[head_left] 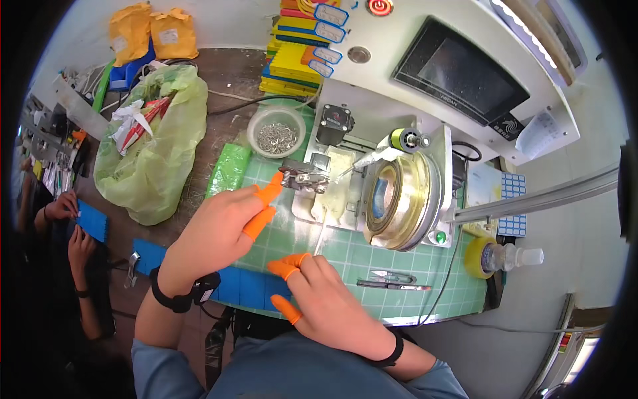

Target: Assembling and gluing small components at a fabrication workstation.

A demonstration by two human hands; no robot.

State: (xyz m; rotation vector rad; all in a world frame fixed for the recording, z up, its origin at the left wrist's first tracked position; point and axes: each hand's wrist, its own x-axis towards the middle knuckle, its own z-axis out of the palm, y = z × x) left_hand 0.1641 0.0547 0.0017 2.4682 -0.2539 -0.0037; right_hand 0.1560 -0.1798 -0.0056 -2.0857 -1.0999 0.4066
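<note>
Clamp (307, 177) just beside left fingers (268, 193), grip unclear; right fingers (285, 268) parted, nothing visible held; bowl (252, 134) beyond left fingers, presumably for quick reach.

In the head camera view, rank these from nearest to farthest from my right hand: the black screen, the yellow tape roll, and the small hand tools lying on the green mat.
From your right hand:
1. Small hand tools: just right, on the green mat.
2. Yellow tape roll: farther right.
3. Black screen: upper right, on the machine.
</note>
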